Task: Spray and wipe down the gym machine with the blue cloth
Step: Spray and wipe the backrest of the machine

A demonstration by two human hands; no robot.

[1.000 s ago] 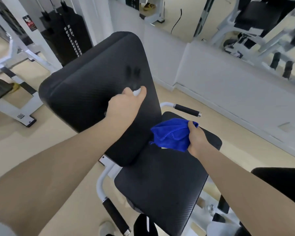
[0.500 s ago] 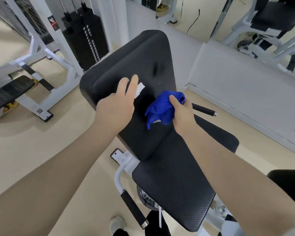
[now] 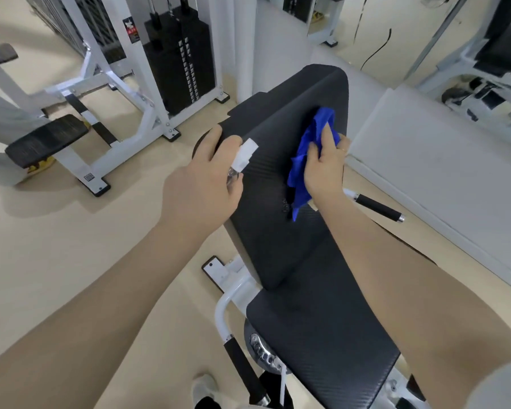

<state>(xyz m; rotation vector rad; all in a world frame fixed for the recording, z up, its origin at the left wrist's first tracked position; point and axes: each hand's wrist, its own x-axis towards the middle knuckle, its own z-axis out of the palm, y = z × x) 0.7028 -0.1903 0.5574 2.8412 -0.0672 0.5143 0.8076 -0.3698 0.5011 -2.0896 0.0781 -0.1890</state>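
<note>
Right hand (image 3: pixel 325 163) grips the blue cloth (image 3: pixel 309 152), fingers curled round it, pressing it vs the upper right part of the black backrest pad (image 3: pixel 281 160); cloth's tail hangs down the pad face w/ a few wet specks just beside its lower tip. Left hand (image 3: pixel 202 184) is wrapped round a small spray bottle (image 3: pixel 244 156), white nozzle poking out past the fingers, clear body mostly hidden in the palm; index finger lies out along the pad's left edge. Below the backrest sits the black seat pad (image 3: pixel 322 343), w/ both forearms crossing over it & hiding part of the pad. White frame tube (image 3: pixel 223 308) curves down at left to a black grip handle (image 3: pixel 244 370); another black handle (image 3: pixel 378 209) sticks out right of the right wrist. Behind left: weight stack (image 3: pixel 179 60) in a white frame & a low black padded bench (image 3: pixel 46 140) on the beige floor (image 3: pixel 56 246). Shoe (image 3: pixel 204 388) at bottom edge.
</note>
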